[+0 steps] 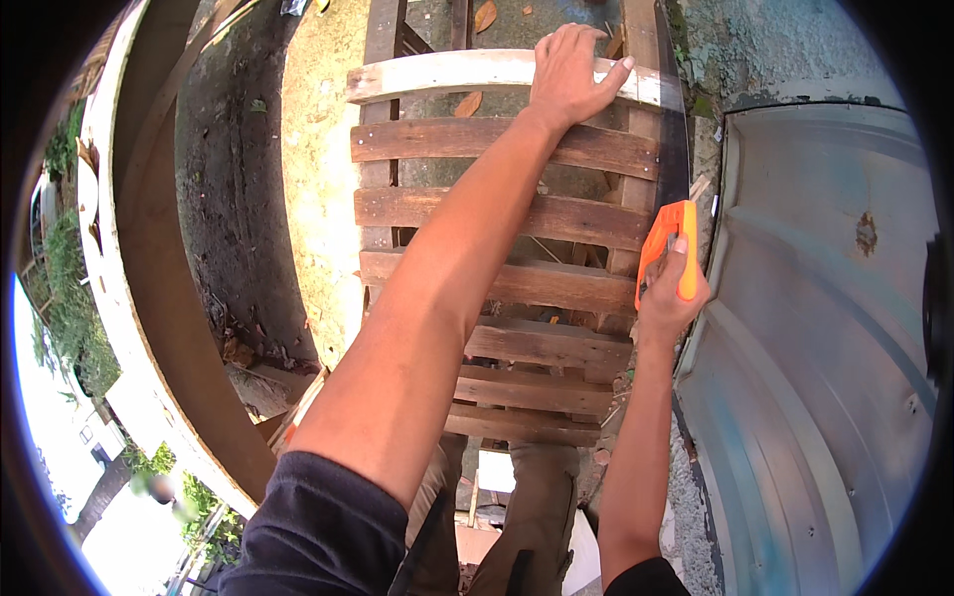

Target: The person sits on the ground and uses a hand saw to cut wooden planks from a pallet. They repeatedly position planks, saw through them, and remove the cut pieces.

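Note:
My right hand (672, 293) is wrapped round the orange handle of a handsaw (688, 223). Its dark blade runs away from me along the right ends of the slats, reaching the end of a pale, whitish board (447, 72). On that board rests my left hand (574, 74), fingers over its far edge and thumb stretched to the right. The board lies across a wooden slatted frame, like a pallet, with several brown slats (497, 214) nearer to me. Where the saw's teeth meet the wood cannot be made out clearly.
A corrugated metal panel (825, 298) stands close on the right, beside a rough wall (795, 45). Large curved-looking wooden boards (149, 248) rise on the left. Concrete ground (323, 159) with dry leaves (485, 16) shows around and through the slats. My legs are at the near end.

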The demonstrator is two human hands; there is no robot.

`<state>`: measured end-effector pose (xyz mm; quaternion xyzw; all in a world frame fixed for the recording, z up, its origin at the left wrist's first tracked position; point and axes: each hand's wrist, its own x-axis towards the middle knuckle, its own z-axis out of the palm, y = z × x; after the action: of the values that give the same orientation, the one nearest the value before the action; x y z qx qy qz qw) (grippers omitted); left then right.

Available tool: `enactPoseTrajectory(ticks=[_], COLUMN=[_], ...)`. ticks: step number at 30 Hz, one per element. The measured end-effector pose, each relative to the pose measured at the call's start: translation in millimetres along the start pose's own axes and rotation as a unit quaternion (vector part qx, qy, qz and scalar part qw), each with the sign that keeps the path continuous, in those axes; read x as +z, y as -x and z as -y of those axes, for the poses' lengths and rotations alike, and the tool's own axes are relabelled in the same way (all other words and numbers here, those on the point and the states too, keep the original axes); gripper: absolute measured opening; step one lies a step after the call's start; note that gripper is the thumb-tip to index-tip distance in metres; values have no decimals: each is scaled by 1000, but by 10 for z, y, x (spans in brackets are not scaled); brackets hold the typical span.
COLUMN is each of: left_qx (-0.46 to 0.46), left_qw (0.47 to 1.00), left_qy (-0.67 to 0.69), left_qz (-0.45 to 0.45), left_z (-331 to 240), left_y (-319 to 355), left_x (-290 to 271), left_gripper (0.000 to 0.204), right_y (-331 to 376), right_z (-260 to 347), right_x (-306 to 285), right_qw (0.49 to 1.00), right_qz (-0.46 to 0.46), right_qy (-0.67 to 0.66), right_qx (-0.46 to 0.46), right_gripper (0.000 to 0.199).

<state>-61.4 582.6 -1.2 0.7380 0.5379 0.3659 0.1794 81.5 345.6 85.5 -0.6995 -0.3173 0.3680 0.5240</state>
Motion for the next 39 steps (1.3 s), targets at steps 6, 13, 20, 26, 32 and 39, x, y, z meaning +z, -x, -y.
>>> enactPoseTrajectory(ticks=[6, 13, 20, 26, 32, 39], left_qx=[-133, -491, -490, -487, -495, -478], left_qw=[965, 867, 871, 871, 865, 874], left_qy=[-89, -17, -15, 51, 77, 86], left_qz=[-208, -82, -38, -44, -27, -29], left_z=[874, 1982, 1799, 2004, 1933, 1961], left_y=[293, 663, 582, 607, 601, 603], left_x=[-1267, -2038, -2020, -1959, -1994, -1984], left_gripper=[56, 99, 96, 91, 94, 93], right_y=[26, 232, 894, 1534, 1735, 1770], right_z=[-33, -23, 348, 417, 249, 286], right_x=[23, 492, 1440, 2534, 2934, 3119], right_qw=[1000, 991, 993, 991, 992, 992], right_qz=[-15, -51, -81, 50, 61, 64], right_qy=[3, 112, 21, 65, 63, 60], right_qx=[13, -60, -79, -106, -94, -86], right_gripper=[40, 40, 30, 19, 23, 24])
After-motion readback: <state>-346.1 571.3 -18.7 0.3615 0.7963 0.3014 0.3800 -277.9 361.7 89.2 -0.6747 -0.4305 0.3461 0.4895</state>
